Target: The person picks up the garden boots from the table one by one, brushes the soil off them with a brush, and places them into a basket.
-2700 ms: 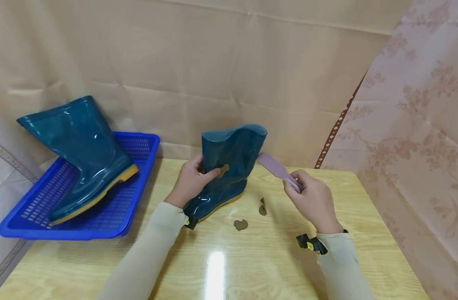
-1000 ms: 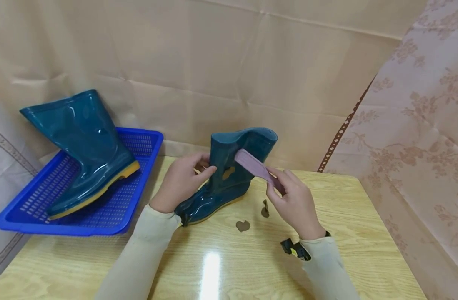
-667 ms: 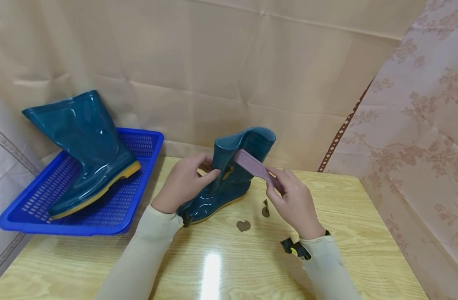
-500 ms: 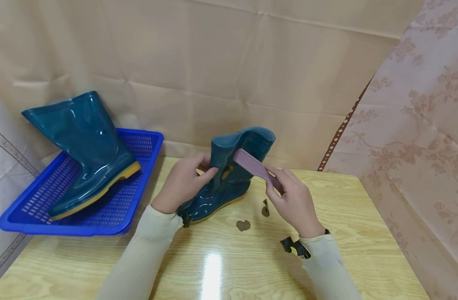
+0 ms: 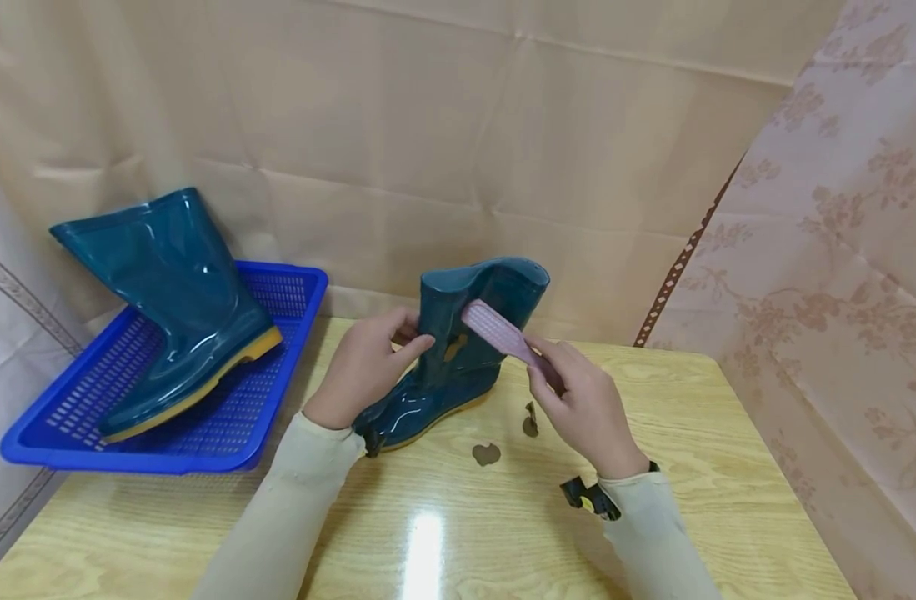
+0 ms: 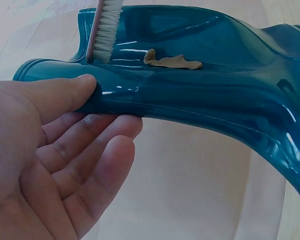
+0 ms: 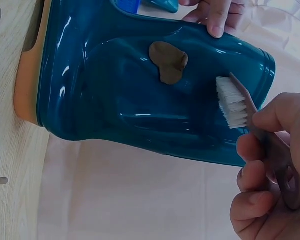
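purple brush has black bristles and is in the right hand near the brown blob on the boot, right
The bristles are white, not black, as the right wrist view shows. The purple brush is in the right hand near the brown blob on the boot.

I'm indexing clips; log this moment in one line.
left hand: pinches boot at shaft | right hand: holds brush, bristles facing boot | brown patch: on shaft | other boot: in basket

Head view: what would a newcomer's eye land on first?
Probably the teal boot tilted in the blue basket at left. Next, the second boot on the table, gripped by the left hand and bearing a brown patch. Before its upper part, the right hand holds a pink brush.
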### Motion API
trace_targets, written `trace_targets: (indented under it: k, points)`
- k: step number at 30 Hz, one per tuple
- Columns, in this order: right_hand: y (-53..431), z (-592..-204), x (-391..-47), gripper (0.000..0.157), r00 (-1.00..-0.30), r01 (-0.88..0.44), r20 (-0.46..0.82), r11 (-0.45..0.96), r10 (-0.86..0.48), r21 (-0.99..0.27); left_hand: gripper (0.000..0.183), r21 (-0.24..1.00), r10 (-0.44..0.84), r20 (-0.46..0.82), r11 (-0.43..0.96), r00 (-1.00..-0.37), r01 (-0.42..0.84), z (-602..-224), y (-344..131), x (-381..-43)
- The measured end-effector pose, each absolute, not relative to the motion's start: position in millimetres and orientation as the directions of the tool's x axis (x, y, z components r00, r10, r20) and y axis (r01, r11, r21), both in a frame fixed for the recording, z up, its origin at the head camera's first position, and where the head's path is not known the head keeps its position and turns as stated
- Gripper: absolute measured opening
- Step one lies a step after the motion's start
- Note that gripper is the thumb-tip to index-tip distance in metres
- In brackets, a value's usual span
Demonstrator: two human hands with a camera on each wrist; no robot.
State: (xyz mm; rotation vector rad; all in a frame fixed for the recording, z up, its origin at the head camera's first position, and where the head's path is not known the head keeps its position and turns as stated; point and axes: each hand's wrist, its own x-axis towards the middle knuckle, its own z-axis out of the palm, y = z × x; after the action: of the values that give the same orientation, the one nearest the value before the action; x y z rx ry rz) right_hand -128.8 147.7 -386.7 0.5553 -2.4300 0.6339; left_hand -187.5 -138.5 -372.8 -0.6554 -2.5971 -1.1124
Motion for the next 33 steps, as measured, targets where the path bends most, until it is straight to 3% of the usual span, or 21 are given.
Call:
trace_targets:
  k: [14, 25, 33]
  points:
    - [148.5, -388.8, -128.7, 0.031, -0.74, -0.526, 0.624, 0.793, -0.25, -0.306, 0.031, 0.654, 0.291, 0.366, 0.596, -0.884, 0.467, -376.5, -136.7, -189.3]
    - [147.1, -392.2, -130.6, 0.04, -0.71, -0.623, 0.591, 0.734, -0.383, -0.272, 0.031, 0.67, 0.241, 0.398, 0.582, -0.885, 0.46, -376.5, -138.0, -189.9]
    - [146.4, -395.1, -129.7, 0.039, -0.752, -0.587, 0.543, 0.754, -0.373, -0.295, 0.031, 0.667, 0.224, 0.41, 0.588, -0.884, 0.458, -379.8, -138.0, -191.4]
